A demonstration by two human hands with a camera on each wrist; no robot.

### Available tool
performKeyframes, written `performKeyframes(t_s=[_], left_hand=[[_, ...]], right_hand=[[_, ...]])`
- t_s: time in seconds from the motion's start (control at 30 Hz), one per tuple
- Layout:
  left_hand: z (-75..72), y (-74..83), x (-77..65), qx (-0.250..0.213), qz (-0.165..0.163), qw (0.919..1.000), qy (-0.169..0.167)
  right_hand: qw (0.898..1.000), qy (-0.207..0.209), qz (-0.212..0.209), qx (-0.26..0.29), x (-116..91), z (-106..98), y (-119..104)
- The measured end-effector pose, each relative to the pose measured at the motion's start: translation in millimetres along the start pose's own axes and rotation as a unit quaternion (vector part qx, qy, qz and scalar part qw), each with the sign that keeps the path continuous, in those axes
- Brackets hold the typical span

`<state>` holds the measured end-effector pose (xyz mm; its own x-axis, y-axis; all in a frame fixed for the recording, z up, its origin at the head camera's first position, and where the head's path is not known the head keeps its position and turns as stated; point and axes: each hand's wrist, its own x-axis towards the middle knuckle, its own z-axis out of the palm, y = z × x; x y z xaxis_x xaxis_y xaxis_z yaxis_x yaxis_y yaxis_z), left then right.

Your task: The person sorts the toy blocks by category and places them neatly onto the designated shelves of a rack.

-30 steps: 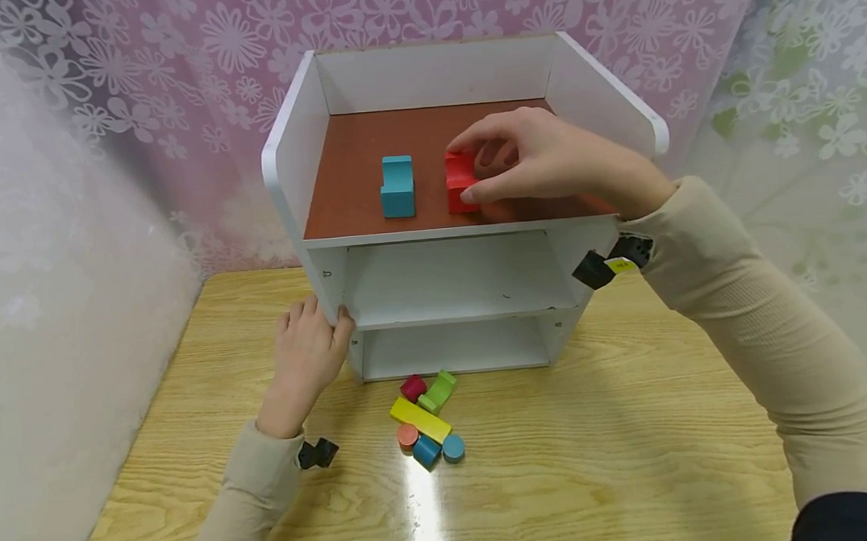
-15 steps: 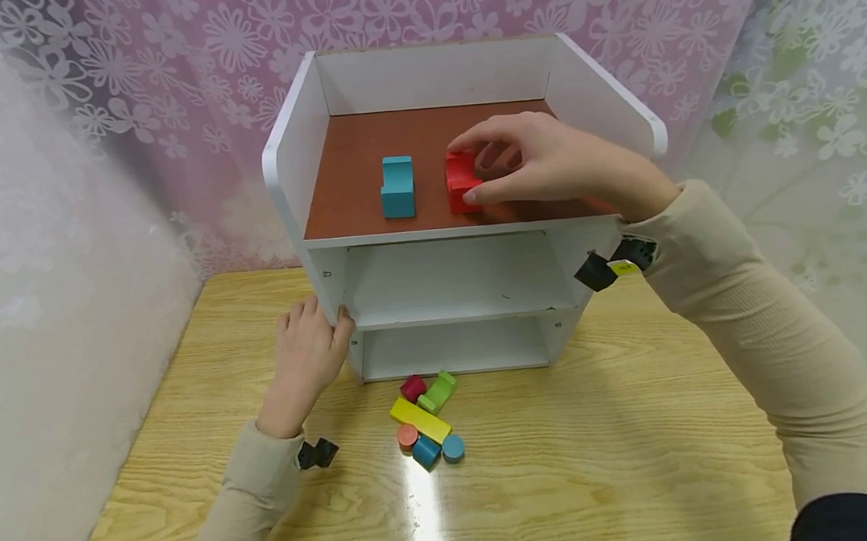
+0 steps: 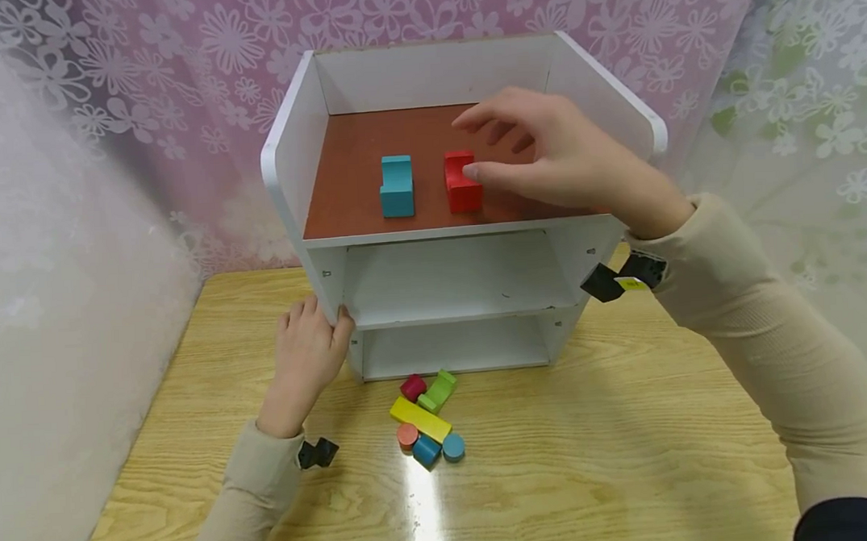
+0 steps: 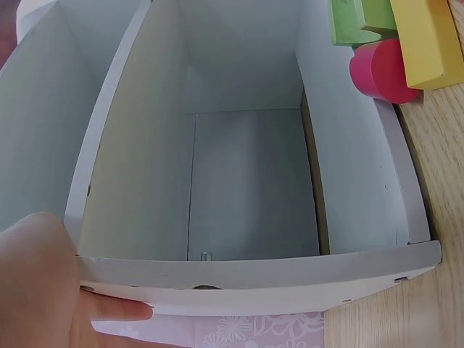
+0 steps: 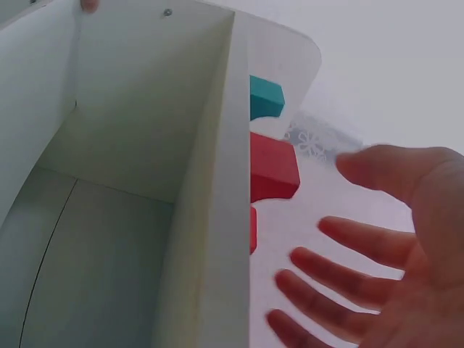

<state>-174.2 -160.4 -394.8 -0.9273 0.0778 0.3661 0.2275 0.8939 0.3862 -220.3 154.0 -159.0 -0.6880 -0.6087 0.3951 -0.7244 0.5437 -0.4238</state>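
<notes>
A white three-tier wooden shelf unit (image 3: pixel 470 281) stood on the light wood tabletop (image 3: pixel 594 457). The left hand (image 3: pixel 308 361) braced its side, fingers straight. The right hand (image 3: pixel 552 156) hovered, grip open, beside the red notched wooden block (image 3: pixel 462 182) on the brown top shelf.

A shelf unit (image 3: pixel 461 75) stands on the counter (image 3: pixel 630 455), toward its back. On the top shelf (image 3: pixel 356 153) two notched blocks sit side by side, one (image 3: pixel 397 187) left of the other (image 3: pixel 462 182). The right hand (image 3: pixel 552 156) hovers just right of that second block. The left hand (image 3: pixel 308 361) rests against the unit's lower left front edge. A cluster of blocks (image 3: pixel 427 420) lies on the counter before the unit.
</notes>
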Motion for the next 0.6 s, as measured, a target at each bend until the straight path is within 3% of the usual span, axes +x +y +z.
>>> performKeyframes(t_s=[0.2, 0.4, 0.6], left_hand=[[0.6, -1.1, -0.4, -0.004, -0.003, 1.0, -0.002], [0.5, -1.4, -1.3, -0.005, -0.005, 1.0, -0.005], [1.7, -2.0, -1.1, -0.005, -0.003, 1.0, -0.007]], right_hand=[[0.99, 0.107, -0.094, -0.018, -8.2, 7.6, -6.2], [0.966, 0.188, -0.178, -0.018, -22.6, 15.9, -18.6], [0.955, 0.226, -0.192, -0.009, -43.7, 25.6, -30.7]])
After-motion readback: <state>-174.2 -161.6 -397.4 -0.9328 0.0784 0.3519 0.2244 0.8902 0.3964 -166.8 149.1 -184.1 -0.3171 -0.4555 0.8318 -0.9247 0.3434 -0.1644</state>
